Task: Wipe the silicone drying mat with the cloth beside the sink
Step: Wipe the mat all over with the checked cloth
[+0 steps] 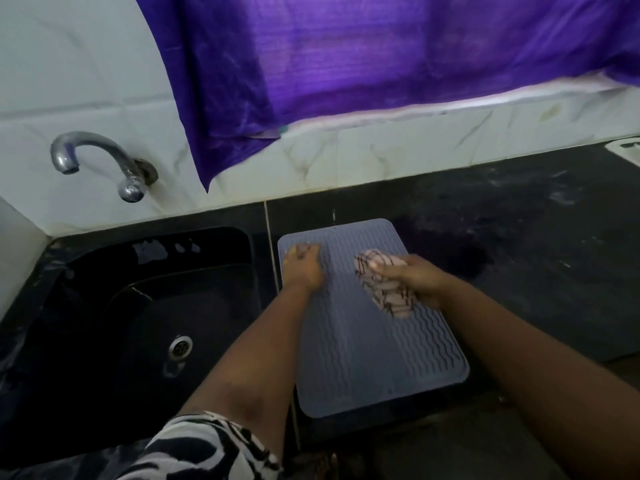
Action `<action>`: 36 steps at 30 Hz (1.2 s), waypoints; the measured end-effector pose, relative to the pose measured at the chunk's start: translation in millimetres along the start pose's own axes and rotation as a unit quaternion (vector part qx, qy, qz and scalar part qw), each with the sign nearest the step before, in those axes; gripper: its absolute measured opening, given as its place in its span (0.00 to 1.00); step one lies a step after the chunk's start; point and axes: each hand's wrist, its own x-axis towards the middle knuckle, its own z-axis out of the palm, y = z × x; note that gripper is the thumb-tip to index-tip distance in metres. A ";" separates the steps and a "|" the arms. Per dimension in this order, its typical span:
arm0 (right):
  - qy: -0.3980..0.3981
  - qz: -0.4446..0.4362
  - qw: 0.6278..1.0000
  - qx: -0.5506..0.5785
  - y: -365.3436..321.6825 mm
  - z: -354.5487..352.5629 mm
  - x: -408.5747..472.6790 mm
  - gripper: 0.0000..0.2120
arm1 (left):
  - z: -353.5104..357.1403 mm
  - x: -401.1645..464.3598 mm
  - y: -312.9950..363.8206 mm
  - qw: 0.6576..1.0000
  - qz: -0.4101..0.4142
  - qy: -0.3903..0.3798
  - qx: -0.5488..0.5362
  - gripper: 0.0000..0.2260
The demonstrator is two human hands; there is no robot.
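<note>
A grey-blue silicone drying mat [374,351] with wavy ridges lies on the black counter just right of the sink. My left hand [303,268] presses flat on the mat's far left corner, fingers together, nothing in it. My right hand [415,278] grips a bunched pale pink cloth [384,289] with dark lines and holds it down on the upper right part of the mat. Part of the cloth is hidden inside my fist.
A black sink [145,323] with a steel drain [180,346] sits left of the mat. A chrome tap [100,161] juts from the white tiled wall. A purple curtain [381,64] hangs above. The black counter [536,244] runs to the right, with a white object [625,148] at its far edge.
</note>
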 end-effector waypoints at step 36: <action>0.057 0.000 0.802 -0.595 -53.8 61.8 168.1 0.28 | 52.0 89.7 -15.1 0.996 0.074 0.024 -0.049 0.25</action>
